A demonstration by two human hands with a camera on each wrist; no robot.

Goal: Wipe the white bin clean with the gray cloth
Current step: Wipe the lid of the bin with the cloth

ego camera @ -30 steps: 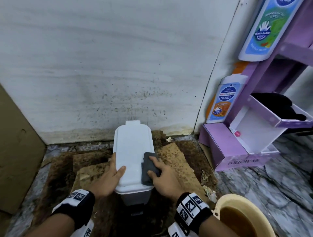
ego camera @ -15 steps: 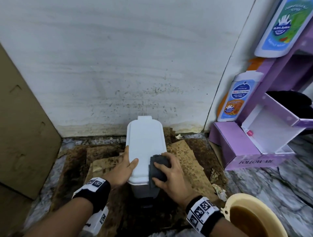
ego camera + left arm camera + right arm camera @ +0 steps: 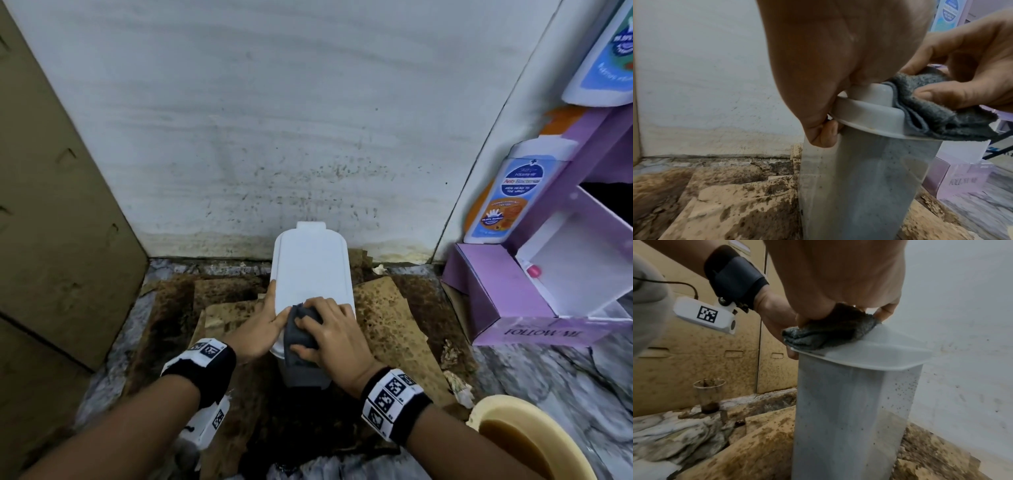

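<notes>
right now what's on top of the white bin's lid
The gray cloth, bunched under the right hand at the lid's near end; the left hand grips its edge. The lid beneath them is hidden.

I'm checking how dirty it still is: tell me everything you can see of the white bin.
The white bin is tall, narrow plastic, upright on stained cardboard near the wall. Its flat, flanged lid is shut. Dark specks dot the sides. The left hand grips the lid's edge; the right hand presses the gray cloth on the near end.
</notes>
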